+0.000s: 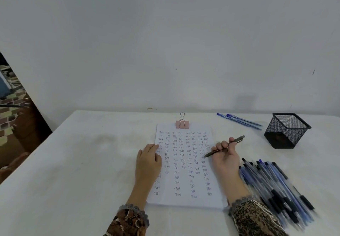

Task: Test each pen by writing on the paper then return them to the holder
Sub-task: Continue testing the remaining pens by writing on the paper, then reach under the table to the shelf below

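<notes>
Right grip (223, 155) pinching dark pen (237, 140), tip at right side of paper (184, 177). Left grip (148, 159) flat and relaxed, pressing paper at left edge. Mesh holder (287, 131) far right on desk (82, 162); pen pile (276, 186) beside right forearm.

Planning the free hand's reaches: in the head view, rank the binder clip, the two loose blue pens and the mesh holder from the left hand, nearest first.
1. The binder clip, on the paper top edge, ahead and right of the left hand.
2. The two loose blue pens, near the table's far edge, further right.
3. The mesh holder, far right.
</notes>
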Tool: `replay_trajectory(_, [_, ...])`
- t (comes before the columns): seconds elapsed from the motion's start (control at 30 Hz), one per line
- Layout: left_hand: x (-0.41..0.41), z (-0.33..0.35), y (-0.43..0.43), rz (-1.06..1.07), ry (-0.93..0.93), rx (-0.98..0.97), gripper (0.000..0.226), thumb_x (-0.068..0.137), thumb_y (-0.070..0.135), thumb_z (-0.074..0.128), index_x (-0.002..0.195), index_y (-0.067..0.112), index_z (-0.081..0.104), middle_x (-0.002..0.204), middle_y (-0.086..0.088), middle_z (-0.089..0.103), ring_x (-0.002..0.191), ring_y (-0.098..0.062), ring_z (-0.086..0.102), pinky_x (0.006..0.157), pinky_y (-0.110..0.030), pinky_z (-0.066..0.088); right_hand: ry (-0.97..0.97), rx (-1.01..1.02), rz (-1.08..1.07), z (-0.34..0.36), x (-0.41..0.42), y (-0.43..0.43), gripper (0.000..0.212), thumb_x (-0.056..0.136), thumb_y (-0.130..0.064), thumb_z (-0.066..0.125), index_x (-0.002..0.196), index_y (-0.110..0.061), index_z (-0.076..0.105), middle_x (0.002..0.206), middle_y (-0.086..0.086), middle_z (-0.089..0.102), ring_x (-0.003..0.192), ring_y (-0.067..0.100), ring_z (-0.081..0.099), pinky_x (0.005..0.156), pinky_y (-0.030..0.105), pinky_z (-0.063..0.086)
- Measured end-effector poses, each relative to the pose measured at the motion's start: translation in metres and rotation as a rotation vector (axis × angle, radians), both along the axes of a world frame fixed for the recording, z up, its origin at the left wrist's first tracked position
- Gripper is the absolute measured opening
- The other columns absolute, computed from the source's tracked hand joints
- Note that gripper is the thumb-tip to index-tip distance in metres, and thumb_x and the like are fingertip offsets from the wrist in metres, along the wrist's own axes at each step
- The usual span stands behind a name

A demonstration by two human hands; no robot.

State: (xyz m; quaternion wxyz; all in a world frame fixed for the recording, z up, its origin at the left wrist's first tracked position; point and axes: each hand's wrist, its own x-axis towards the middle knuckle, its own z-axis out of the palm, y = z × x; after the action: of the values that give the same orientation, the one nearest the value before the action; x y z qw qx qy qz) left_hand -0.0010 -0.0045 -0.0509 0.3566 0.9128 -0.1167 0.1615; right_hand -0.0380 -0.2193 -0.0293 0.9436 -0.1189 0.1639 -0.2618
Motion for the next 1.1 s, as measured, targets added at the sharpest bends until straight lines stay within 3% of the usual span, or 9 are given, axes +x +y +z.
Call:
replay_trajectory(0.23, [-0.007, 0.008, 0.000, -0.032, 0.054, 0.043, 0.038, 0.092, 0.005, 0.042, 0.128, 0.004, 0.052, 0.134, -0.006, 0.051, 0.119, -0.022, 0.048, 0.101, -0.024, 0.033, -0.012, -0.009, 0.050, 0.000, -0.003, 0.001, 0.022, 0.097, -0.028, 0.039, 0.088, -0.025, 0.058, 0.058, -0.006, 0.049, 0.049, 0.011, 0.044, 0.061, 0.023, 0.032])
replay_trajectory(0.4, [-0.009, 0.012, 0.000, -0.051, 0.133, 0.120, 0.043, 0.096, 0.012, 0.033, 0.139, 0.009, 0.038, 0.147, -0.002, 0.035, 0.134, -0.016, 0.033, 0.112, -0.022, 0.017, -0.001, 0.014, 0.080, 0.004, -0.004, 0.004, 0.023, 0.098, -0.033, 0.040, 0.092, -0.025, 0.060, 0.059, -0.006, 0.052, 0.051, 0.012, 0.044, 0.062, 0.025, 0.034])
replay_trajectory(0.7, [-0.010, 0.017, 0.006, -0.135, 0.243, 0.175, 0.045, 0.098, 0.013, 0.028, 0.143, 0.008, 0.029, 0.153, -0.004, 0.022, 0.141, -0.016, 0.019, 0.116, -0.026, 0.011, 0.165, -0.072, 0.165, 0.018, -0.014, 0.005, 0.016, 0.093, -0.039, 0.052, 0.098, -0.029, 0.064, 0.075, -0.005, 0.053, 0.052, 0.012, 0.046, 0.054, 0.025, 0.042])
replay_trajectory(0.87, [-0.037, 0.018, 0.012, -0.136, 0.264, -0.010, 0.041, 0.097, 0.010, 0.033, 0.137, 0.007, 0.040, 0.149, -0.005, 0.032, 0.139, -0.017, 0.027, 0.116, -0.032, 0.019, 0.243, -0.269, 0.217, 0.028, -0.041, 0.007, 0.016, 0.098, -0.032, 0.043, 0.095, -0.025, 0.057, 0.076, -0.003, 0.050, 0.034, 0.008, 0.038, 0.038, 0.013, 0.031])
replay_trajectory(1.0, [-0.075, 0.021, 0.020, -0.128, 0.258, -0.226, 0.039, 0.095, 0.004, 0.038, 0.133, 0.006, 0.046, 0.143, -0.005, 0.042, 0.134, -0.015, 0.035, 0.109, -0.018, 0.022, 0.319, -0.385, 0.262, 0.038, -0.078, 0.024, 0.014, 0.098, -0.025, 0.047, 0.094, -0.019, 0.058, 0.076, 0.000, 0.051, 0.034, 0.007, 0.037, 0.035, 0.015, 0.029])
replay_trajectory(1.1, [-0.109, 0.020, 0.026, -0.142, 0.262, -0.319, 0.039, 0.093, 0.002, 0.042, 0.132, 0.008, 0.047, 0.141, -0.005, 0.043, 0.131, -0.014, 0.038, 0.108, -0.018, 0.024, 0.371, -0.482, 0.260, 0.043, -0.113, 0.043, 0.014, 0.098, -0.021, 0.046, 0.096, -0.016, 0.059, 0.075, 0.002, 0.051, 0.039, 0.009, 0.038, 0.036, 0.017, 0.031])
